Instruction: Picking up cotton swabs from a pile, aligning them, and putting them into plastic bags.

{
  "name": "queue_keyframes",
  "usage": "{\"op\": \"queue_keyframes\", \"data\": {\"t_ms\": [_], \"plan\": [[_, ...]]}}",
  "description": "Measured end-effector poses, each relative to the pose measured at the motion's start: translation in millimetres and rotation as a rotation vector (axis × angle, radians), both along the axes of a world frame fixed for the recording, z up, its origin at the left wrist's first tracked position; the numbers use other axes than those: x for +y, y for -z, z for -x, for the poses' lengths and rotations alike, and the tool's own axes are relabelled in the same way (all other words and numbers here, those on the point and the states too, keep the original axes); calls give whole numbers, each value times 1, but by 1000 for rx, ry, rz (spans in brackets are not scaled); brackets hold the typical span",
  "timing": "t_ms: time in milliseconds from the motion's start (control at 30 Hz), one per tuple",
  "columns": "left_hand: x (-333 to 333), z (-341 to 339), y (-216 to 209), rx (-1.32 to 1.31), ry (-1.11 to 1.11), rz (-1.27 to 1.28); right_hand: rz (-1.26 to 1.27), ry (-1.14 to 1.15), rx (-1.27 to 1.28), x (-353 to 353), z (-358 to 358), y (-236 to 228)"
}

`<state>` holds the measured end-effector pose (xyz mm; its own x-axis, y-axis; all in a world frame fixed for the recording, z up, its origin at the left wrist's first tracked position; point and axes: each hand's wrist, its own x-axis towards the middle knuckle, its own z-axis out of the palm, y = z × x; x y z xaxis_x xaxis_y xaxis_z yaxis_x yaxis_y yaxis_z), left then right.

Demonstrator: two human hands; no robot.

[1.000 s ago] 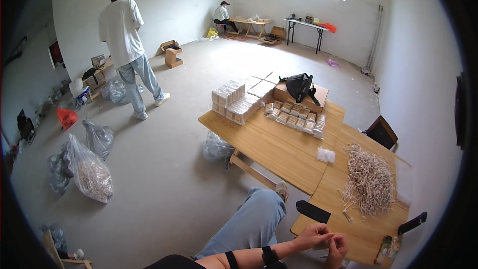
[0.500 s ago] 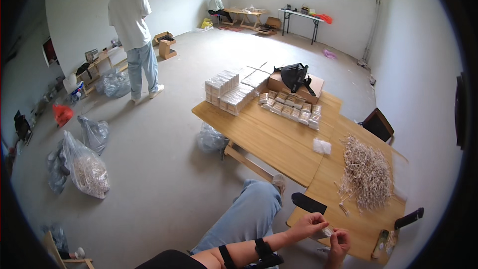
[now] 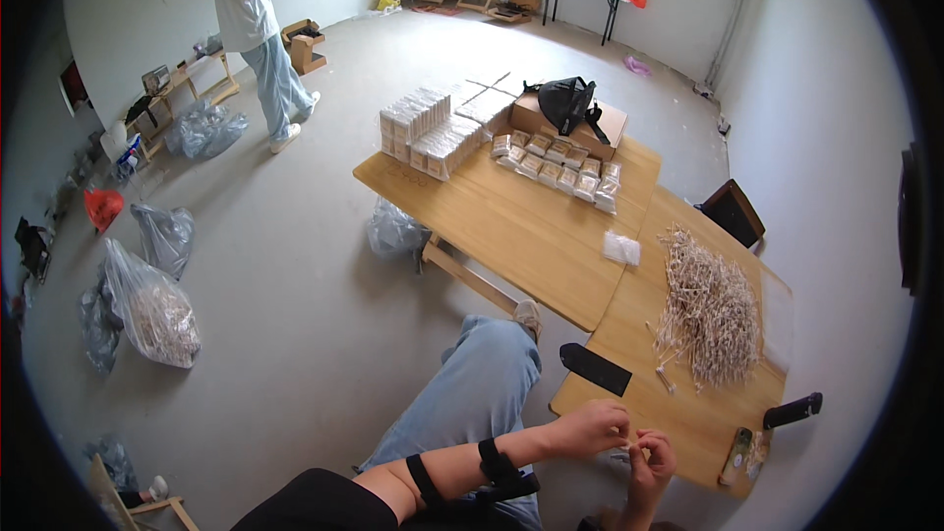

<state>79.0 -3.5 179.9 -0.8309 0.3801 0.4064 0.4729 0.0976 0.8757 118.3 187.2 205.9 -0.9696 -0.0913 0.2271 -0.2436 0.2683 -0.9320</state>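
Observation:
My left hand (image 3: 595, 427) and my right hand (image 3: 651, 460) meet above the near edge of the wooden table (image 3: 531, 256). Fingers on both sides pinch a small whitish, see-through piece (image 3: 619, 456), mostly hidden by the fingers. Beyond the hands lies a flat black strip-shaped object (image 3: 596, 369). A large loose heap of cotton swabs (image 3: 710, 313) covers the right part of the table, with a small bundle (image 3: 666, 380) at its near edge. A stack of clear plastic bags (image 3: 620, 248) lies to the heap's left.
White boxed packs (image 3: 428, 133) and rows of filled packets (image 3: 560, 165) stand farther back, beside a carton (image 3: 600, 143) bearing a black bag (image 3: 566, 104). A black upright object (image 3: 793, 411) stands at the right edge. Plastic sacks (image 3: 152, 305) lie on the floor; a person (image 3: 258, 39) stands beyond.
The view has tilted down and shifted, so the table sits higher. My hands stay together, fingers now closer around the small piece. The standing person has turned, and a hand shows.

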Motion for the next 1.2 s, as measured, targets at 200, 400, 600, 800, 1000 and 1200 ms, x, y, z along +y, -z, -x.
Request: {"op": "queue_keyframes", "data": {"t_ms": [200, 400, 600, 800, 1000, 1200], "plan": [[-8, 2, 0, 11, -58, -36, 19, 9, 9, 9, 5, 1], [-12, 0, -3, -31, -88, 31, 51, 54, -6, 9, 3, 8], [-8, 2, 2, -36, -108, 65, 144, 35, -16, 9, 6, 17], [3, 4, 15, -4, -150, 33, 177, 23, -182, 8, 8, 40], [20, 9, 46, -140, -185, -52, 404, 50, -191, 3, 18, 62], [38, 24, 93, -363, -92, -120, 421, 91, -184, -4, 43, 91]]}}
